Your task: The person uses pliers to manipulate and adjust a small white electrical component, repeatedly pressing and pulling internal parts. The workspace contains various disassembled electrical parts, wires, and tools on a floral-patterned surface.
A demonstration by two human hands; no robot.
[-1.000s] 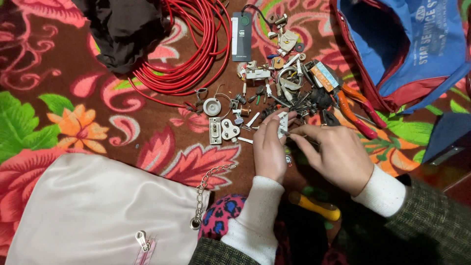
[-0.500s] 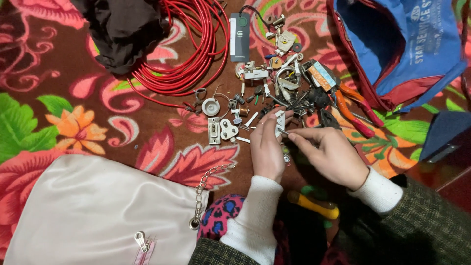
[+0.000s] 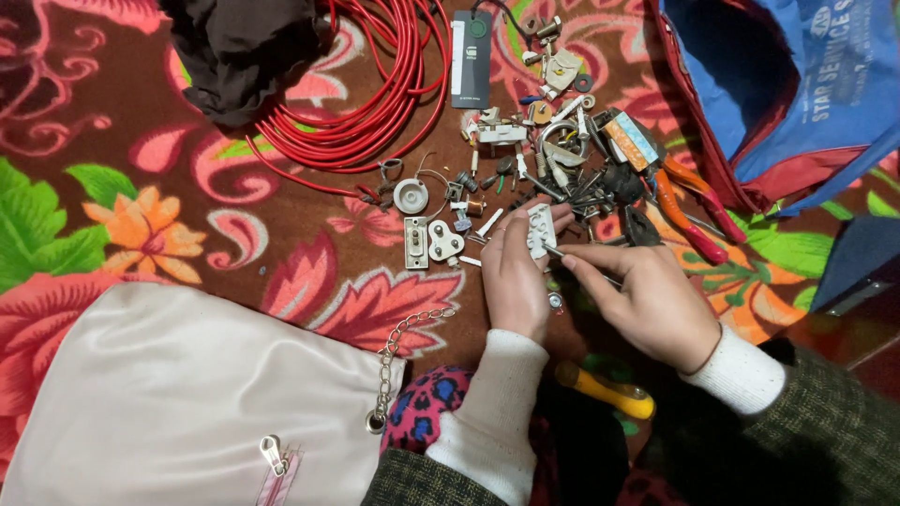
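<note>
While my left hand is pinching a small white plastic fitting just above the floral cloth, my right hand is gripping a thin metal tool, its tip touching the fitting. I'm judging that steady, light pressure suits best. Both wrists are angling inward, beside the heap of small parts.
</note>
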